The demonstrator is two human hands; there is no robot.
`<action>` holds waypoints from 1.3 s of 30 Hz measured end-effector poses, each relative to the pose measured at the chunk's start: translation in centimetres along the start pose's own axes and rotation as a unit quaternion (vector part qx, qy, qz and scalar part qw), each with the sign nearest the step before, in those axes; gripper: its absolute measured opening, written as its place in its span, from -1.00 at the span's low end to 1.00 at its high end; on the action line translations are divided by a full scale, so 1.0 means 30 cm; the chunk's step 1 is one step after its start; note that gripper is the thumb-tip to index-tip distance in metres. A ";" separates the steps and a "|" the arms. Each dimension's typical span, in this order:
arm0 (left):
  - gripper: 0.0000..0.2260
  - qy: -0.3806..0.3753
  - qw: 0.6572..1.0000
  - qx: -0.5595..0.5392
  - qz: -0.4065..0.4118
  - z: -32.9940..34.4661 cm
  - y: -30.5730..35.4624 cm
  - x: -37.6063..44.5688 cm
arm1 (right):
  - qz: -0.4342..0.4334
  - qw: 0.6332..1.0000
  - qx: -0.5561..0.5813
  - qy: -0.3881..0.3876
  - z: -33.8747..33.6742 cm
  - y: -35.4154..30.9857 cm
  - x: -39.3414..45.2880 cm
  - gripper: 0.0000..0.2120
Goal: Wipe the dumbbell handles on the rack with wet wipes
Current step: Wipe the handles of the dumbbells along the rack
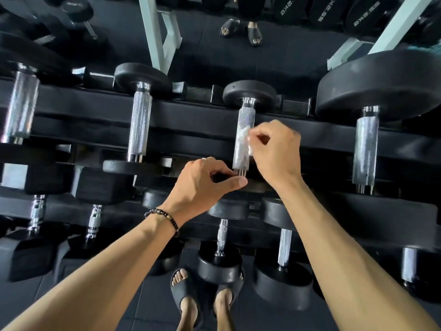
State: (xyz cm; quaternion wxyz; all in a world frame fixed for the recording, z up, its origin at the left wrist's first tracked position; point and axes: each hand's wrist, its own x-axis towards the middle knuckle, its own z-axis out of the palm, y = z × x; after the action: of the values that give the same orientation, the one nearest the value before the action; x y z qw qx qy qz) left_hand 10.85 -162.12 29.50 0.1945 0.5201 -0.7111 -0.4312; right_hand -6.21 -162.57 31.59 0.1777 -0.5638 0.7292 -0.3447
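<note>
**Wet wipe meets knurled steel on the dumbbell rack**

A person's right hand [274,149] pinches a small white wet wipe [245,137] between thumb and fingertips and holds it against the chrome handle [244,139] of a black round-head dumbbell on the rack [191,120], approx. at the handle's middle, on its right side. The left hand [205,185] sits just below and left of that handle, at its near end: thumb and curled fingers look closed round the near weight head, w/ the thumb tip just under the handle's chrome collar; the head itself is mostly hidden by the hand. A bead bracelet [164,219] circles the left wrist.

Left of the wiped handle, a second dumbbell handle [139,125] lies parallel on the same tier, and a thicker one [20,108] lies further left at the frame edge. Right of the wiped handle lies a larger dumbbell [365,149] w/ a big black head at its far end. Below the wiped handle, on a lower tier nearer the person, smaller dumbbells [222,237] rest w/ short chrome handles. Beneath those, the person's feet in dark slide sandals [186,290] stand on a dark floor. Above the wiped handle, past the rack, a second pair of sandalled feet [241,29] and pale frame posts [155,32] show.
</note>
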 end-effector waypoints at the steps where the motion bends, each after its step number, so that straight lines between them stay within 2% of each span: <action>1: -0.76 0.000 1.000 0.000 0.000 -0.001 0.000 -0.001 | -0.001 1.000 0.006 0.020 0.009 -0.006 0.024 -0.91; 3: -0.74 -0.004 1.000 0.000 0.000 -0.004 0.003 -0.003 | 0.007 1.000 0.006 0.008 0.012 -0.006 0.012 -0.93; 7: -0.77 -0.009 1.000 -0.003 0.001 -0.008 0.002 -0.002 | 0.063 0.987 -0.010 -0.146 -0.036 0.012 -0.087 -0.91; 8: -0.76 -0.009 1.000 -0.003 0.001 -0.008 0.003 -0.002 | 0.065 0.985 -0.012 -0.156 -0.041 0.015 -0.082 -0.90; 13: -0.74 -0.010 1.000 0.005 0.002 -0.007 0.004 -0.004 | 0.045 0.998 0.035 -0.039 -0.004 0.005 -0.026 -0.89; 15: -0.75 -0.014 1.000 0.021 0.007 -0.007 0.010 -0.005 | 0.065 0.995 0.035 -0.062 -0.007 0.021 -0.063 -0.89; 17: -0.72 -0.017 0.999 0.047 0.015 -0.006 0.023 -0.002 | 0.099 0.988 0.031 -0.118 -0.025 0.034 -0.094 -0.87; 19: -0.66 -0.020 0.997 0.073 0.020 0.000 0.034 0.003 | 0.092 0.988 0.040 -0.119 -0.030 0.036 -0.078 -0.88; 22: -0.63 -0.009 0.997 0.073 0.021 -0.002 0.042 0.012 | 0.062 0.996 0.071 0.001 0.000 0.017 0.019 -0.87; 24: -0.64 -0.015 0.997 0.077 0.024 -0.012 0.039 0.016 | 0.054 0.994 0.080 0.053 0.019 0.001 0.064 -0.90; 26: -0.65 -0.030 0.996 0.075 0.026 -0.027 0.026 0.018 | 0.054 0.995 0.078 0.043 0.027 -0.003 0.036 -0.89; 30: -0.62 -0.046 0.998 0.043 0.023 -0.051 -0.010 0.016 | 0.058 0.994 0.081 -0.034 0.020 0.003 -0.089 -0.81; 36: -0.69 -0.048 0.998 0.011 0.024 -0.055 -0.015 0.014 | 0.047 0.993 0.049 0.101 0.083 -0.022 0.133 -0.72; 39: -0.69 -0.056 0.998 0.007 0.026 -0.056 -0.021 0.016 | 0.036 0.997 0.007 0.072 0.083 -0.019 0.094 -0.72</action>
State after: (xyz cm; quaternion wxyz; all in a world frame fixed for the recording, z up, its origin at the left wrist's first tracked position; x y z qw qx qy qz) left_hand 12.25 -163.29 29.82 0.1619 0.4776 -0.7375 -0.4492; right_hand -5.06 -166.07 30.62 0.1411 -0.5099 0.7571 -0.3832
